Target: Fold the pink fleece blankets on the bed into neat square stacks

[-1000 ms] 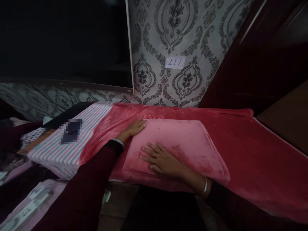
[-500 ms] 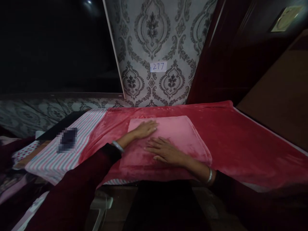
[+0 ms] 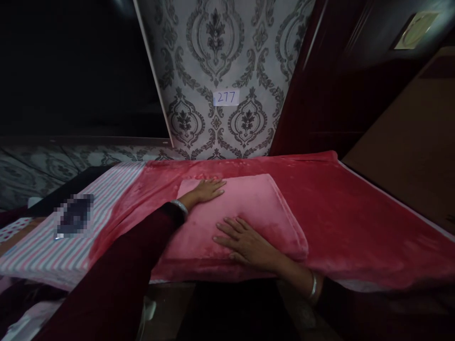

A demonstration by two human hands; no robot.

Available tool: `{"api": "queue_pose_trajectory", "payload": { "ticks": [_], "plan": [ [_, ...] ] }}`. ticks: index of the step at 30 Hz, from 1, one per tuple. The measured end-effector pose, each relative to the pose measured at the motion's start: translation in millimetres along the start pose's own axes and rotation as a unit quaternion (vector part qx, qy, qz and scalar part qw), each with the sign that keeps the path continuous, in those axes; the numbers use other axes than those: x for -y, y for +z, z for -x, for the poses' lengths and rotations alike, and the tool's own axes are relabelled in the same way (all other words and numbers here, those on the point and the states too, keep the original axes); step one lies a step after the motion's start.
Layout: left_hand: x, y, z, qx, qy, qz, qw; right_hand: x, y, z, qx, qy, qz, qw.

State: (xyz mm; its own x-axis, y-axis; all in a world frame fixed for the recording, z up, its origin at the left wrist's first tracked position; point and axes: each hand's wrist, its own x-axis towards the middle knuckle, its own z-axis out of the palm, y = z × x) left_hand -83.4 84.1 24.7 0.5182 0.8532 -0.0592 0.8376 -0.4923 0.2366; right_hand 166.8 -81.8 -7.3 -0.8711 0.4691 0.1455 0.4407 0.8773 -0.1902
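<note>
A pink plush blanket (image 3: 256,196), folded into a thick rectangle, lies in front of me on a larger red plush cloth (image 3: 348,213). My left hand (image 3: 209,190) rests flat near its far left part, fingers stretched out toward the right. Nearer to me, my right hand (image 3: 249,241) lies on its front middle, palm down with the fingers spread. Neither hand grasps anything. Slight darker rubbed patches show in the pile near my right hand.
A striped cloth (image 3: 117,189) covers the table's left part, with a dark pixelated object (image 3: 74,215) on it. Behind are a large black screen (image 3: 78,71) and patterned wallpaper (image 3: 216,61) bearing a "277" label (image 3: 226,98). A brown panel (image 3: 408,156) leans at the right.
The view has shifted slightly, so most things appear further left. My right hand has slid a little toward me on the folded blanket; my left hand stays near its far left part.
</note>
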Motion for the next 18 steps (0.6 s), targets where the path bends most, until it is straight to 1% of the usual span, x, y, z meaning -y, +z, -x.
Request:
{"api": "queue_pose_trajectory", "payload": {
  "ticks": [3,6,9,11,13,14,15,17,18],
  "plan": [
    [15,-3.2,-11,-0.004,-0.040,0.038,0.998,-2,1,1,-0.009,-0.003,-0.011,1.000],
    [18,0.1,-13,-0.036,-0.054,0.035,0.997,-3,3,1,-0.016,-0.003,-0.017,1.000],
    [11,1.6,-11,-0.059,-0.059,-0.020,0.996,-2,3,-1,-0.018,0.001,-0.022,1.000],
    [5,-1.8,-9,-0.060,-0.087,-0.072,0.992,0,-1,-2,-0.013,0.004,-0.028,1.000],
    [-4,-8.3,-8,-0.068,-0.110,-0.112,0.985,2,-9,-2,-0.003,0.005,-0.040,0.999],
    [-10,-11.9,-8,-0.074,-0.105,-0.119,0.985,2,-15,-1,-0.001,0.006,-0.046,0.999],
    [-18,-15.1,-7,-0.080,-0.083,-0.114,0.987,1,-22,1,-0.001,0.008,-0.051,0.999],
    [-37,-18.5,-7,-0.080,-0.003,-0.074,0.994,-4,-36,7,-0.012,0.018,-0.052,0.998],
    [-49,-18.1,-7,-0.071,0.044,-0.047,0.995,-8,-41,12,-0.019,0.028,-0.047,0.998]
  ]
}}
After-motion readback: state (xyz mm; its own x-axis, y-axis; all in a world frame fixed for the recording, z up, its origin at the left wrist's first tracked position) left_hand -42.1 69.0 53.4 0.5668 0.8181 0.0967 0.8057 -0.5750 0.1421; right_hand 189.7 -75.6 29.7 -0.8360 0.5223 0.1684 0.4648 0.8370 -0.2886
